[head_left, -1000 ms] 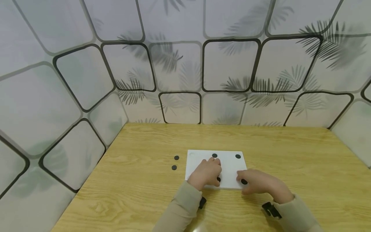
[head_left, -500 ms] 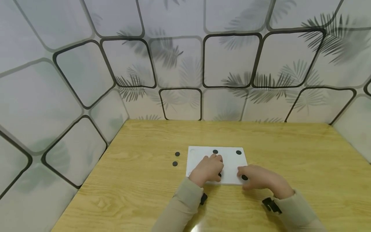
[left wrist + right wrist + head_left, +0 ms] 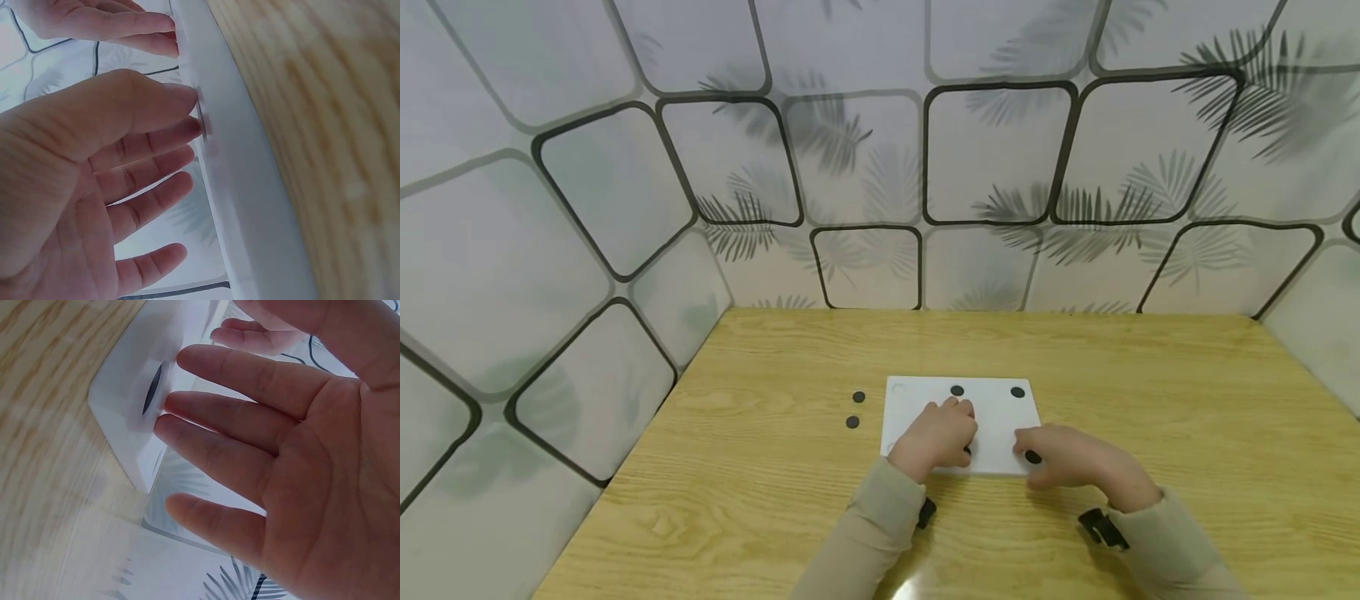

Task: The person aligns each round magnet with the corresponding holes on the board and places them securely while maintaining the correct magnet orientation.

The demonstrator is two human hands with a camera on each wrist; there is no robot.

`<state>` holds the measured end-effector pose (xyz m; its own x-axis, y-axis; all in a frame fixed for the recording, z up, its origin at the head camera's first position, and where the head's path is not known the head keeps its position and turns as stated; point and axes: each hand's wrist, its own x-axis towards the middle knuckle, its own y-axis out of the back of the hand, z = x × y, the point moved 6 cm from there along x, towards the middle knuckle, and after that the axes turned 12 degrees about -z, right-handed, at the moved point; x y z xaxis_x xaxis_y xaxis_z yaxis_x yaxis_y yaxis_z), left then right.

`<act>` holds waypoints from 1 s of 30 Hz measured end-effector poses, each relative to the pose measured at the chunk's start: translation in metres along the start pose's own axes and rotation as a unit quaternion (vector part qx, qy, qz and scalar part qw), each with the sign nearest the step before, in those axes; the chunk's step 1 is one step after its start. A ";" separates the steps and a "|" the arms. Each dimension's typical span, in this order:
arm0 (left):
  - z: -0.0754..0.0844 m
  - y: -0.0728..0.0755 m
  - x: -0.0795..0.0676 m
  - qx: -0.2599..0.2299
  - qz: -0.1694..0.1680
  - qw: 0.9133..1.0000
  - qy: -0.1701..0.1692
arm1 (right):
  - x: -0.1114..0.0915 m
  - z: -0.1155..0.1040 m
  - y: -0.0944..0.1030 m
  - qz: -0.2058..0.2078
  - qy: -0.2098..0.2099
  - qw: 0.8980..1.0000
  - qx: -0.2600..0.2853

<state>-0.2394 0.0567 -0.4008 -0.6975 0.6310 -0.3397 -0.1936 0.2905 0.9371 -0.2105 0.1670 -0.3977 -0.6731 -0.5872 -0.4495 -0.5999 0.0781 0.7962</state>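
A thin white board [image 3: 1000, 417] lies flat on the table, with black discs set in round recesses. Two of them, a top-middle disc [image 3: 957, 391] and a top-right disc [image 3: 1017, 392], are uncovered. My left hand [image 3: 934, 437] reaches over the board's middle, its thumb and index fingertips at the near-middle disc [image 3: 967, 451], which is mostly hidden. At the near right corner, my right hand [image 3: 1067, 457] has its thumb and fingers spread around the corner disc [image 3: 1033, 457]. In the right wrist view its fairly straight fingertips meet the board beside that disc [image 3: 152, 390].
Two loose discs, a farther one [image 3: 859, 397] and a nearer one [image 3: 852, 422], lie on the wooden table [image 3: 760, 467] left of the board. A bare round recess [image 3: 898, 388] shows at the board's far left corner. Patterned walls [image 3: 865, 167] border the table.
The head view has tilted down slightly, so the table and hands sit higher in it. Against the board, both hands and the discs look unmoved.
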 end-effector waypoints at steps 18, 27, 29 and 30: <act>-0.014 0.002 -0.014 0.001 0.029 1.000 0.010 | -0.001 0.000 0.000 0.010 0.006 1.000 -0.011; -0.034 -0.003 -0.023 -0.002 0.042 0.999 0.027 | -0.003 -0.001 0.000 0.022 0.011 0.999 -0.024; -0.040 -0.004 -0.026 -0.002 0.047 0.998 0.029 | -0.003 -0.002 0.000 0.021 0.012 0.999 -0.023; -0.043 -0.005 -0.028 -0.002 0.050 0.998 0.029 | -0.003 -0.002 0.000 0.022 0.013 0.999 -0.022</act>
<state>-0.2485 0.0067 -0.3922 -0.7525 0.6137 -0.2388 -0.1238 0.2243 0.9666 -0.2078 0.1666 -0.3956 -0.6864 -0.6044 -0.4043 -0.5504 0.0685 0.8321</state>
